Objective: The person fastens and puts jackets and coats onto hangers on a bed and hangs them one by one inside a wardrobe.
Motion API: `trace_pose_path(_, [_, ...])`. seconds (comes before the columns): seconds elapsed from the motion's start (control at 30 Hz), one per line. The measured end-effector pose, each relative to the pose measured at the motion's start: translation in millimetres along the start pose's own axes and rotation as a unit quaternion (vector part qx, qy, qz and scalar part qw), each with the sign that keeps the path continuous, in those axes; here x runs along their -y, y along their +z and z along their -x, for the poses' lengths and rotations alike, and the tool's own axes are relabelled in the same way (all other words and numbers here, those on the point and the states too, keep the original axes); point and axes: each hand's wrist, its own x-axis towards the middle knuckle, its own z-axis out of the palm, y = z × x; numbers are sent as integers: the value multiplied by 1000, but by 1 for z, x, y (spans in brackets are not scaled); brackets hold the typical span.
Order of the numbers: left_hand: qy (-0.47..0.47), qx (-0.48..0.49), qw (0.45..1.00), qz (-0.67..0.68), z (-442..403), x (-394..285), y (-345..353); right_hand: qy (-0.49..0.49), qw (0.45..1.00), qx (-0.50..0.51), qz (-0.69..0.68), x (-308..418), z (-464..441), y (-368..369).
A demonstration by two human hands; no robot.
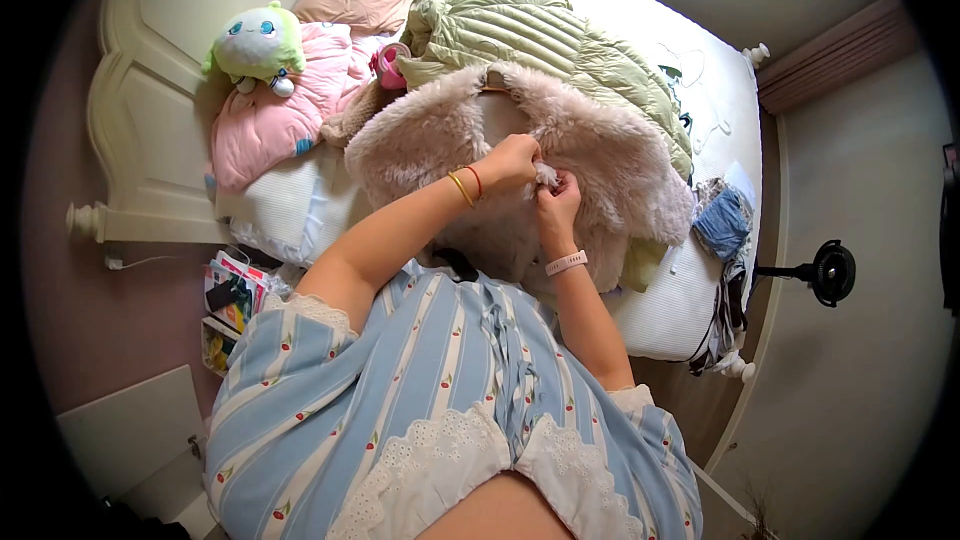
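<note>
A pale pink fluffy fur coat [610,150] lies spread over the near side of the bed, its collar toward the far side. Both hands meet at the middle of its front. My left hand [512,160], with a yellow and a red band at the wrist, is closed on the coat's front edge. Close beside it, to the right, my right hand [558,202], below a pale watch band, pinches the same fluffy edge. A small tuft of fur shows between the fingers. Whatever else the fingertips cover is hidden.
Behind the coat lies a green quilted jacket [520,30]. A green plush toy [257,42] rests on a pink pillow [290,110] by the headboard [130,120]. Denim clothing [722,224] hangs at the bed's right edge, near a black fan [832,273].
</note>
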Motion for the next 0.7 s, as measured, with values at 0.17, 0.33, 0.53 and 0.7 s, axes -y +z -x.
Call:
trace_pose_path(0.17, [2, -42, 998, -53, 5, 2, 7, -6, 999, -15, -50, 6, 4, 0])
trace_pose_path(0.33, [19, -56, 992, -111, 1, 30, 16, -22, 997, 21, -66, 23, -1, -5])
trace_pose_path(0.53, [65, -120, 991, -9, 31, 12, 4, 150, 969, 74, -182, 25, -7, -17])
trace_pose_path(0.7, [220, -316, 918, -94, 32, 7, -21, 200, 946, 59, -247, 23, 7, -28])
